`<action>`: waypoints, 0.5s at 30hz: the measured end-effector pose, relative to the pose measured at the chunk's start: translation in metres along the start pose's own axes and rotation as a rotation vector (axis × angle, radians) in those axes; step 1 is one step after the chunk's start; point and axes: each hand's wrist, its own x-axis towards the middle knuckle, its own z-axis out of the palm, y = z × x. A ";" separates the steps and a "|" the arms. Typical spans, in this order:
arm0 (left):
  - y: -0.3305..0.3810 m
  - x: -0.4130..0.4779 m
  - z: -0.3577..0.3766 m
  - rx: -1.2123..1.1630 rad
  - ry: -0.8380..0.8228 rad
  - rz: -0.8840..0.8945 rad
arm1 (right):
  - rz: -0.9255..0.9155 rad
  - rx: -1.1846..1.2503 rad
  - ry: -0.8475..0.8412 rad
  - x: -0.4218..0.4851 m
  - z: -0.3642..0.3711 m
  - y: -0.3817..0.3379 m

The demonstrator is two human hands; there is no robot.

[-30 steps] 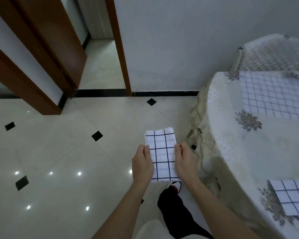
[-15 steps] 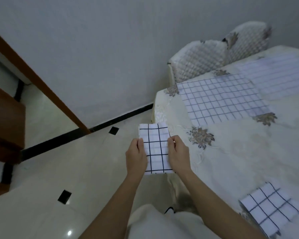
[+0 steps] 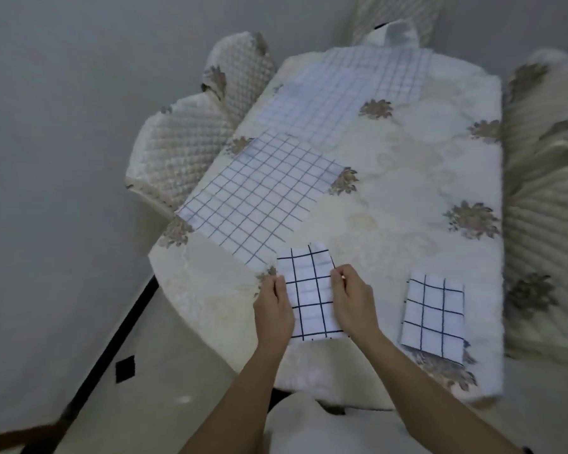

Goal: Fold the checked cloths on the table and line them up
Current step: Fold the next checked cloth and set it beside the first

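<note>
Folded checked cloth (image 3: 310,296) pinched between left hand (image 3: 273,311), right hand (image 3: 354,301).

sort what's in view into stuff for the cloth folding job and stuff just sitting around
For the job: folded cloth gripped by left hand and right hand; folded cloth on the table; unfolded cloths.

Just there: flowered tablecloth; quilted chairs.

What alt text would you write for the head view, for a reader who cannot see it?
Left hand and right hand hold a folded checked cloth by its sides over a floral-covered table. Another folded cloth lies to the right; two unfolded cloths lie beyond.
</note>
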 end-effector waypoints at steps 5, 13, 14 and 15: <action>0.000 0.026 0.028 0.033 -0.283 0.078 | 0.150 -0.027 0.173 0.000 -0.010 0.019; -0.013 0.038 0.050 0.113 -0.692 0.022 | 0.378 -0.064 0.315 -0.006 -0.001 0.048; -0.016 0.038 0.052 0.130 -0.739 0.014 | 0.398 -0.065 0.335 -0.007 0.002 0.053; -0.020 0.038 0.054 0.137 -0.773 0.004 | 0.414 -0.065 0.356 -0.008 0.004 0.056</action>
